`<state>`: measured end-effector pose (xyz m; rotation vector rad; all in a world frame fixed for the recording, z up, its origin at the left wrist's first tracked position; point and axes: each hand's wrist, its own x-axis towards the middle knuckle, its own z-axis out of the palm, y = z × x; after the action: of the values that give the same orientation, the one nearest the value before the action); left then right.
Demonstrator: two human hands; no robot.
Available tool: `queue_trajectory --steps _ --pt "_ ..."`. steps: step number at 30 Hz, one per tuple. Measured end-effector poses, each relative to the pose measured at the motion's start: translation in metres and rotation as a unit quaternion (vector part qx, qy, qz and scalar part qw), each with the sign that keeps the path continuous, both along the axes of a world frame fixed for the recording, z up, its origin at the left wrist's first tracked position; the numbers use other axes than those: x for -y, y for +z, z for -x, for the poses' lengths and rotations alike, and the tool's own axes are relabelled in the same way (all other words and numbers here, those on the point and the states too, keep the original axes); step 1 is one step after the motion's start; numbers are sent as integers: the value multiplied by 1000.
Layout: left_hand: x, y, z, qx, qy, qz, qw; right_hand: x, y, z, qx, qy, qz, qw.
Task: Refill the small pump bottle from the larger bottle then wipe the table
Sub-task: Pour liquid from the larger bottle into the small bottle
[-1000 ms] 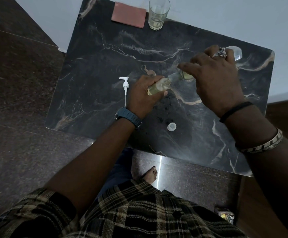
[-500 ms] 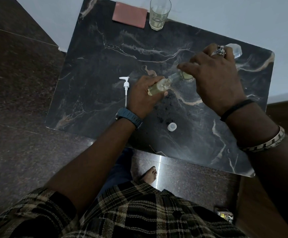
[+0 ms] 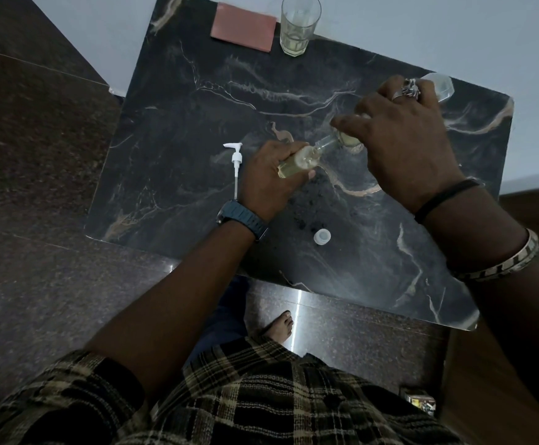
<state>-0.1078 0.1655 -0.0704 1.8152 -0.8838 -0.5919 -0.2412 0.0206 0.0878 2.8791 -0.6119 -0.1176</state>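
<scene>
My left hand (image 3: 261,181) grips the small bottle (image 3: 297,162), which holds yellowish liquid and leans with its open neck pointing right. My right hand (image 3: 403,139) is wrapped round the larger clear bottle (image 3: 439,86), tipped so its mouth end (image 3: 350,139) meets the small bottle's neck. Most of the larger bottle is hidden under my fingers. The white pump head with its tube (image 3: 236,162) lies flat on the dark marble table (image 3: 181,117), just left of my left hand. A small white cap (image 3: 322,236) lies near the table's front edge.
A drinking glass (image 3: 298,24) with a little pale liquid stands at the table's far edge, beside a reddish-brown cloth (image 3: 244,30). Dark specks dot the marble below the bottles. My bare foot (image 3: 281,326) is on the polished floor in front of the table.
Both hands keep the same hold and pose with the two bottles mouth to mouth. Only the view has shifted slightly.
</scene>
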Motion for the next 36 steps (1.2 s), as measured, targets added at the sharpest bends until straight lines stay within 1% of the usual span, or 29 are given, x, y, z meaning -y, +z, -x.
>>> queue_trajectory --steps 27,36 --pt "-6 3 -1 -13 -3 -7 1000 -10 10 -8 -36 17 12 999" --pt "-6 0 -4 -18 -6 -5 1000 -13 13 -15 -64 20 10 998"
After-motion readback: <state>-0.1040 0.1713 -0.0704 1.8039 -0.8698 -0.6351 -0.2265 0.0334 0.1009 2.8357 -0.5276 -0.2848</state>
